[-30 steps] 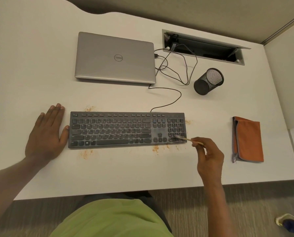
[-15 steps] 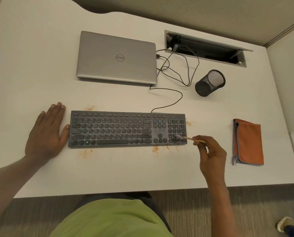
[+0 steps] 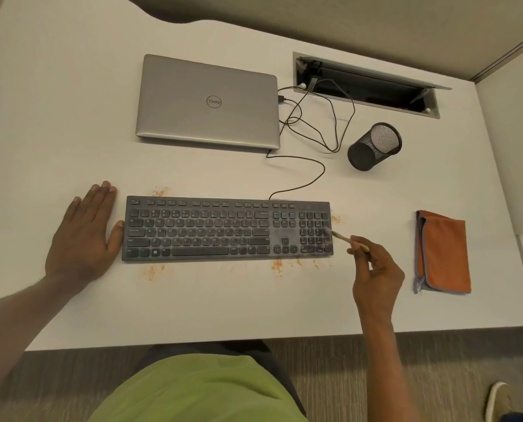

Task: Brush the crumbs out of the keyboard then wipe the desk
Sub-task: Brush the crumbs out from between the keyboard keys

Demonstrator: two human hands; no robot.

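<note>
A dark wired keyboard (image 3: 226, 229) lies across the middle of the white desk (image 3: 56, 111). My left hand (image 3: 85, 239) rests flat on the desk, thumb against the keyboard's left edge. My right hand (image 3: 375, 277) pinches a thin wooden-handled brush (image 3: 344, 238), whose bristles touch the right edge of the number pad. Orange crumbs (image 3: 277, 265) lie in patches along the keyboard's front edge, with more crumbs behind its left end and beside its right end. A folded orange cloth (image 3: 444, 252) lies to the right of my right hand.
A closed silver laptop (image 3: 208, 102) sits behind the keyboard. Black cables (image 3: 324, 123) run from it to an open cable hatch (image 3: 366, 83). A black mesh pen cup (image 3: 374, 146) lies tipped over at the back right. The desk's front edge is near my body.
The brush tip has moved from the lower number pad keys up and to the keyboard's right edge. My left hand has stayed in place.
</note>
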